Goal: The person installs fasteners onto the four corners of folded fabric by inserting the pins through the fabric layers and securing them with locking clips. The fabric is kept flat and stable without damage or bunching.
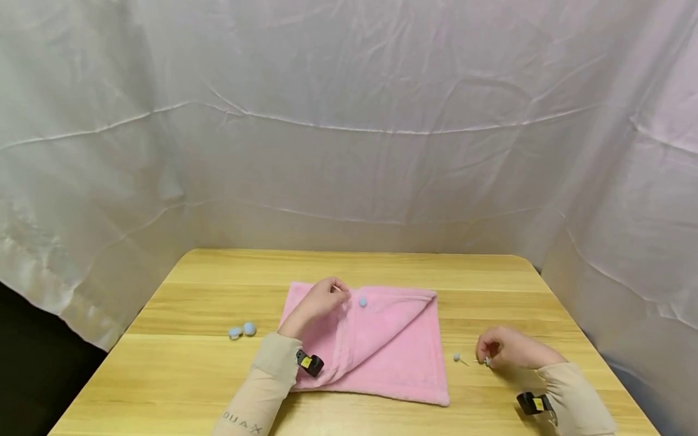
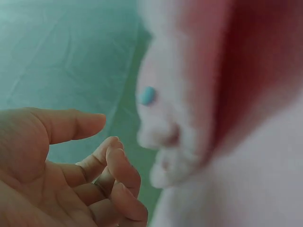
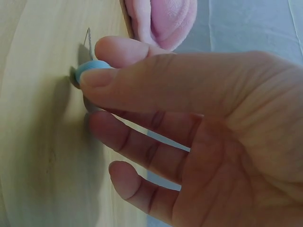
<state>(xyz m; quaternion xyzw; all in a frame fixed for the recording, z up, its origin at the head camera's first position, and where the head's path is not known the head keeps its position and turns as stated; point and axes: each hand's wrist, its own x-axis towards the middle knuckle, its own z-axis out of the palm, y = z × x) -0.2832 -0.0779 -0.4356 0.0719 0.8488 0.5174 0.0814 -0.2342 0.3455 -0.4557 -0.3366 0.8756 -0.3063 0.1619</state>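
Note:
A folded pink fleece cloth (image 1: 400,363) lies on the table, with its top layer turned back along a slant. One round blue pin head (image 1: 363,302) shows on its upper part; the left wrist view has this blue head (image 2: 147,95) too. My left hand (image 1: 322,300) is over the cloth, left of that head, thumb and fingers apart with nothing between them. To the right of the cloth, my right hand (image 1: 509,348) pinches a blue-headed pin (image 3: 92,68) close over the wood, its thin metal point sticking out past the fingers. The thumb partly hides the head.
Another blue-headed pin (image 1: 457,357) lies between the cloth and my right hand. Left of the cloth are two blue round-topped pieces (image 1: 249,329). The wooden table (image 1: 207,375) is bordered by hanging pale curtains (image 1: 349,175) at the back and sides.

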